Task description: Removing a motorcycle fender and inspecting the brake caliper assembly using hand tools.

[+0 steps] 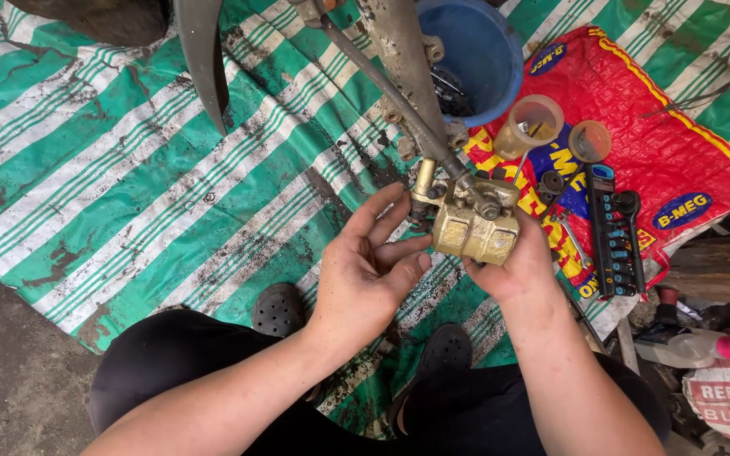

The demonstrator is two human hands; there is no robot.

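A gold-coloured brake caliper [475,226] hangs on a dark hose [382,84] that runs down from a grimy metal fork leg [400,59]. My right hand [513,266] grips the caliper from below and behind. My left hand [369,270] is next to it on the left, fingers spread, fingertips touching the caliper's left end by a brass fitting [422,181]. The underside of the caliper is hidden by my right palm.
A green-and-white striped tarp [128,169] covers the ground. A blue bucket [475,51] stands behind the caliper. On a red sack [678,160] lie two small plastic cups [534,125], a socket rail [612,241] and a wrench. A dark fender blade [203,59] hangs at top left.
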